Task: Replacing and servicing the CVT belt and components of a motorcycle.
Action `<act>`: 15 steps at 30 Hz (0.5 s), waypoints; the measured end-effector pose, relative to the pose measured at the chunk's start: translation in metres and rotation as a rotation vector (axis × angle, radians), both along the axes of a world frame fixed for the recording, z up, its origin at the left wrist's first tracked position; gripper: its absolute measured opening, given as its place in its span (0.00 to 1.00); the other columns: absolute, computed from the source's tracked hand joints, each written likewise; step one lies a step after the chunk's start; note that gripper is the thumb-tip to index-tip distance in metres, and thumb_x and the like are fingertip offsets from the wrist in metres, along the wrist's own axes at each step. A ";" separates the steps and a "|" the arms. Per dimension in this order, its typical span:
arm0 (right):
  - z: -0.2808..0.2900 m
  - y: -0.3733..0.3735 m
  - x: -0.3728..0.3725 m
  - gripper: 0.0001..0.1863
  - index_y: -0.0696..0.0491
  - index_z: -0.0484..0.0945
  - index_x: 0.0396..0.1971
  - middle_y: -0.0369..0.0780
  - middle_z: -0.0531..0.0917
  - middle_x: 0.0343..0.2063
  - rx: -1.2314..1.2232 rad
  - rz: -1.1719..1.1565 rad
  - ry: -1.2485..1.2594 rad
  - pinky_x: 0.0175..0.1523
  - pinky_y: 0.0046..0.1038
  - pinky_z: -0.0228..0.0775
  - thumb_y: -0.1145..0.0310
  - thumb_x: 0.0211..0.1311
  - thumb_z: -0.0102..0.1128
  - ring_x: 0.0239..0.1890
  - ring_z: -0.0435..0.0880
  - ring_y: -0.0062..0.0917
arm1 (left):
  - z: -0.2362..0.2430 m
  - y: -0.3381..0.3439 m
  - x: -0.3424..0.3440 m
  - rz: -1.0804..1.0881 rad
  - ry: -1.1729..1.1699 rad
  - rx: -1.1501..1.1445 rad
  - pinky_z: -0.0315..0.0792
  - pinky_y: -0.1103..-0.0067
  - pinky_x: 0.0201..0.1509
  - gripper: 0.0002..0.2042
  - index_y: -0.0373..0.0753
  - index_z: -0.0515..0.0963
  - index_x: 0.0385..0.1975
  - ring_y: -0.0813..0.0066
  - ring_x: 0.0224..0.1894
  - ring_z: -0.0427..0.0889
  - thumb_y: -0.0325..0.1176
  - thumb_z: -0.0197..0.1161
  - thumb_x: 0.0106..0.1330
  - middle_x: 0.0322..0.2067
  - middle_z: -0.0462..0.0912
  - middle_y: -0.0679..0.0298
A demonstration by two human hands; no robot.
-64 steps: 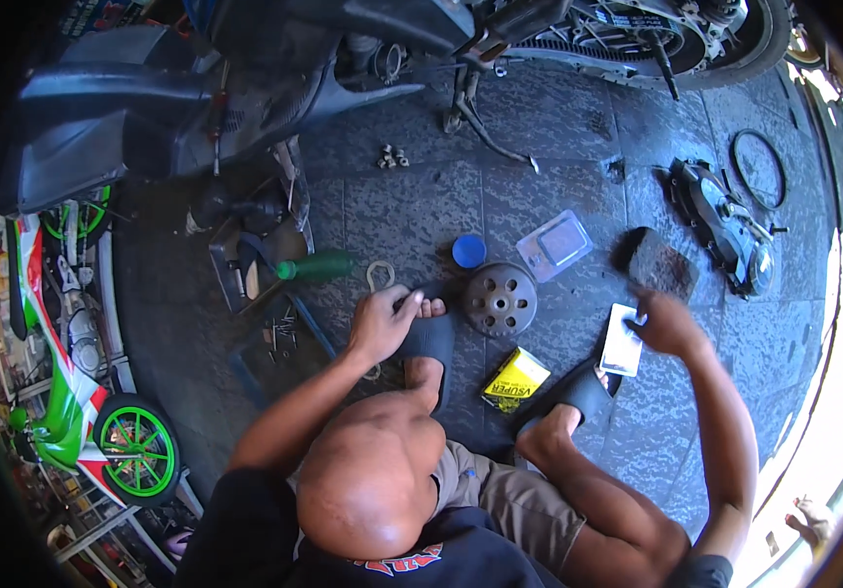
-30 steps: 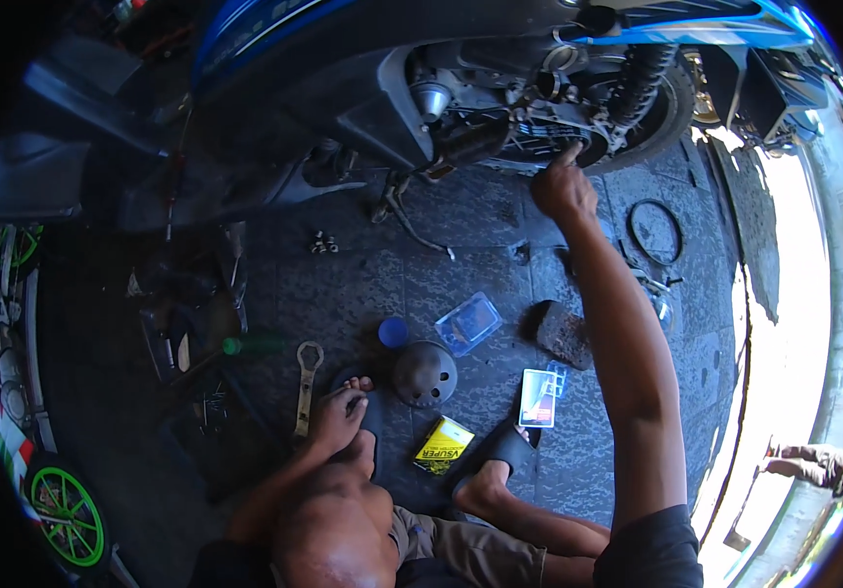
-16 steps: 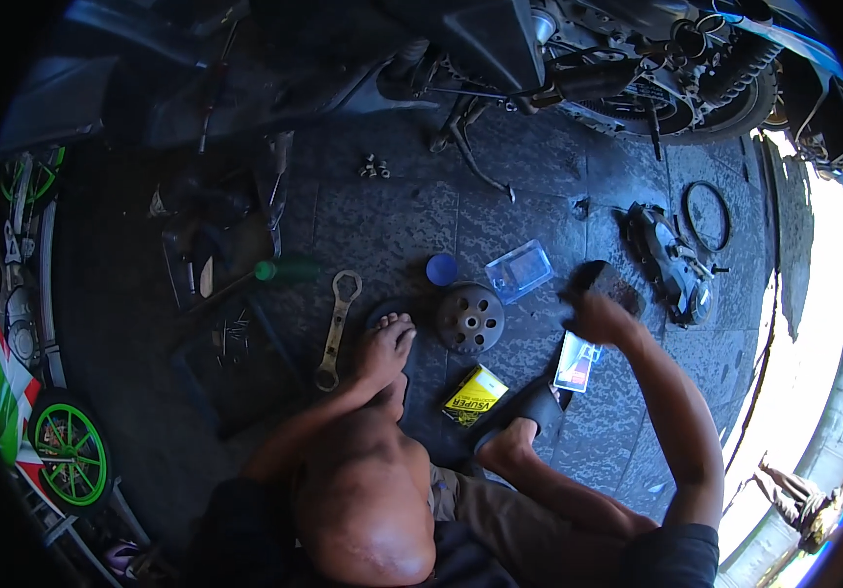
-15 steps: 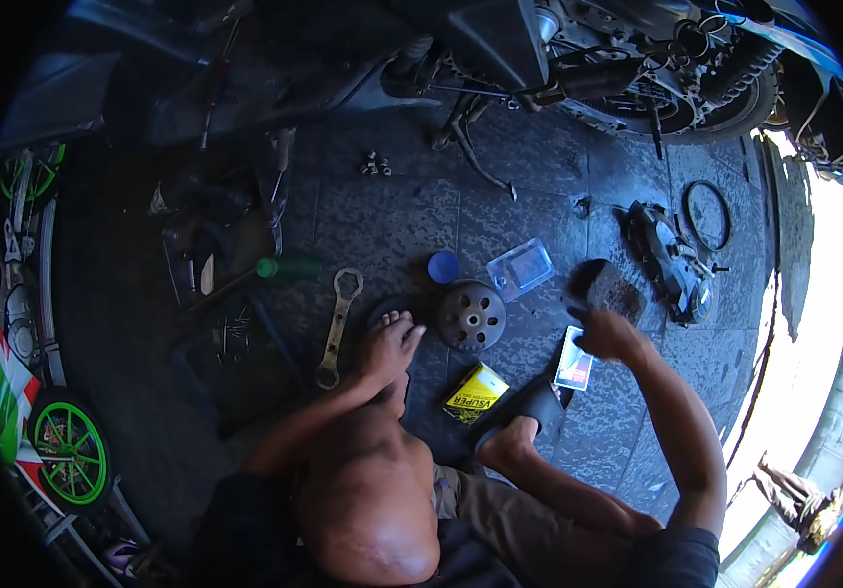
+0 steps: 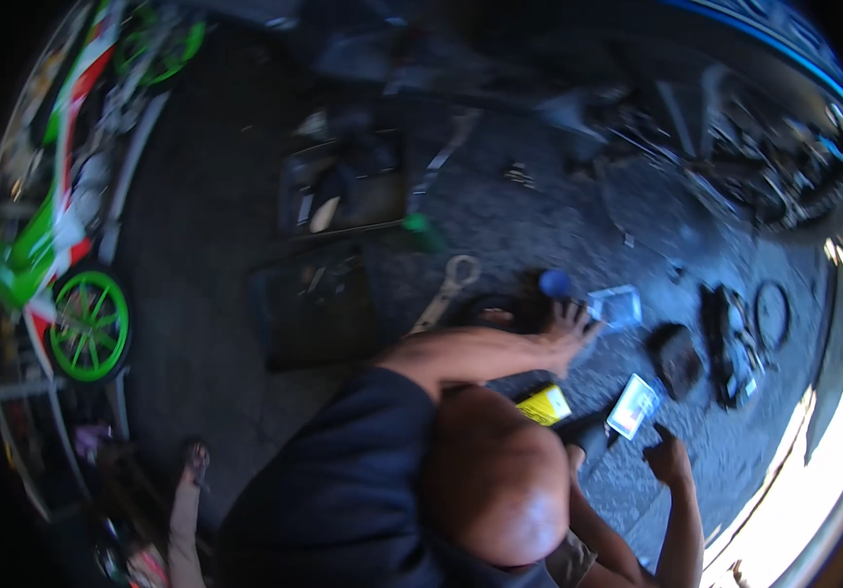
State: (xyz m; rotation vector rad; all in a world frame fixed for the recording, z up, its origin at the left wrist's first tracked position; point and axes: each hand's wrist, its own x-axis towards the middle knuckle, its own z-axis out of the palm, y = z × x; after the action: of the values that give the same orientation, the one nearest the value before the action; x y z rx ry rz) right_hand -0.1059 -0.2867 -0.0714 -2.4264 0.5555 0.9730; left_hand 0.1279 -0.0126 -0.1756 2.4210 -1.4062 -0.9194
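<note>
My left hand (image 5: pixel 566 335) reaches across my bent knee (image 5: pixel 495 480) with fingers spread over the round metal drum, which is mostly hidden beneath it. A blue cap (image 5: pixel 554 284) and a clear plastic tray (image 5: pixel 615 306) lie just past those fingers. My right hand (image 5: pixel 668 456) is blurred, loosely open with the index finger stretched out, just below a pale phone-sized rectangle (image 5: pixel 634 406). A yellow packet (image 5: pixel 544 405) lies beside my foot. A large ring wrench (image 5: pixel 433 312) is left of the drum.
A scooter (image 5: pixel 784 186) stands along the top. A green-wheeled motorbike (image 5: pixel 29 265) is at left, near another person's leg (image 5: pixel 184 524). Metal trays (image 5: pixel 292 181) with tools, a green bottle (image 5: pixel 421 230), a dark block (image 5: pixel 676 358), an engine cover (image 5: pixel 733 348) and a belt (image 5: pixel 772 316) are on the floor.
The view has swung and blurred. My left hand has gone from my foot to over the drum, fingers spreading. My right hand has dropped below the rectangle. Another person's leg has appeared.
</note>
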 end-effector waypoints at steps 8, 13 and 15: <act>0.013 0.008 -0.004 0.30 0.63 0.70 0.58 0.48 0.85 0.23 -0.027 -0.057 0.044 0.44 0.35 0.77 0.71 0.52 0.57 0.32 0.87 0.37 | 0.083 0.084 0.005 0.626 0.001 -0.417 0.59 0.45 0.62 0.60 0.45 0.48 0.71 0.30 0.61 0.59 0.46 0.78 0.34 0.61 0.55 0.35; 0.011 0.021 0.010 0.30 0.62 0.73 0.56 0.52 0.84 0.26 -0.041 -0.006 0.034 0.45 0.38 0.76 0.69 0.50 0.57 0.35 0.86 0.43 | 0.051 0.228 -0.005 1.192 -0.068 -0.017 0.61 0.51 0.63 0.60 0.41 0.45 0.71 0.35 0.60 0.62 0.55 0.77 0.40 0.59 0.58 0.37; 0.007 0.014 0.007 0.31 0.62 0.72 0.57 0.51 0.85 0.27 -0.062 0.022 0.012 0.44 0.37 0.76 0.69 0.49 0.58 0.34 0.86 0.41 | 0.044 0.274 -0.014 1.353 -0.115 0.165 0.60 0.53 0.64 0.61 0.40 0.44 0.72 0.37 0.61 0.63 0.57 0.76 0.42 0.60 0.59 0.36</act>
State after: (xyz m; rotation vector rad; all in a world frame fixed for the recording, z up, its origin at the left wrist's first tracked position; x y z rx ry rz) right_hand -0.0992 -0.2726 -0.0646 -2.4877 0.5722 0.9942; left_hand 0.1142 0.2610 -0.1315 2.6947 0.4549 -0.4871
